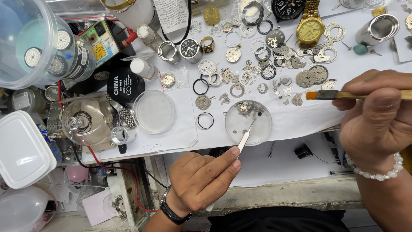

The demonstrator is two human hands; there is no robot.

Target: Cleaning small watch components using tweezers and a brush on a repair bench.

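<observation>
I look down on a workbench covered by white paper sheets [180, 129], crowded almost edge to edge with watch parts. The biggest things sit on my left: a clear plastic tub [30, 43] holding dials at the top corner, a white lidded box [21, 148] hanging off the bench's left side, and a glass dome [86, 122] beside a round clear lid [153, 111]. Across the top lie a gold wristwatch [310, 26], a black-dialled watch [287, 7] and a steel cup [380, 28]. Gears, rings and movement plates are scattered between them, most just beside or touching one another.

The only open paper I see is the strip along the near edge, below the clear round dish [249, 122], and a bare patch right of that dish. The bench's front edge runs just above my wrists; below it wires and clutter hang on the left.

My right hand [377, 124] is clenched around a wooden-handled brush [356, 95], its orange bristles pointing left above the scattered parts, well apart from the dish. My left hand [201, 180] pinches steel tweezers [244, 137], whose tips reach inside the dish near a small movement piece [245, 108] at its far rim.
</observation>
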